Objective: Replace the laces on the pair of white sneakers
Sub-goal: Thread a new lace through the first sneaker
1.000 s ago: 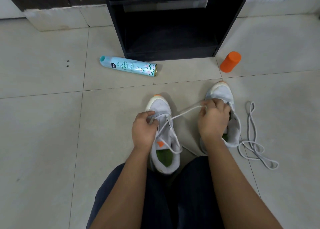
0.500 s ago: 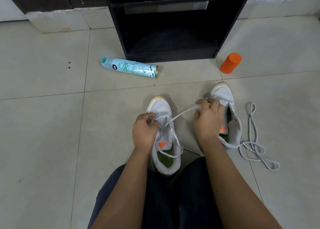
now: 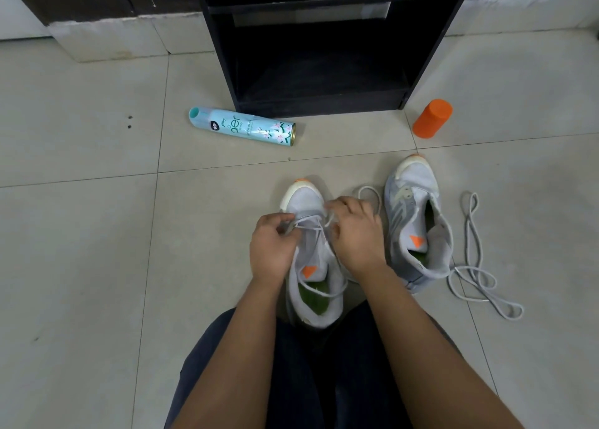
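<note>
Two hands pinch the lace (image 3: 311, 228) at the front eyelets of the near sneaker (image 3: 306, 202), which lies on the floor (image 3: 97, 266): my left hand (image 3: 272, 250) and right hand (image 3: 356, 237). I judge the lace soft, limp and light, best pinched near its tip.

Bare forearms (image 3: 259, 347) and dark navy trousers (image 3: 340, 380).

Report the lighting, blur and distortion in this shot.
Head view: soft, even light, with a faint shadow beside the near shoe; the cabinet interior falls to black; the wide-angle lens splays the cabinet sides; the right hand is slightly soft.
</note>
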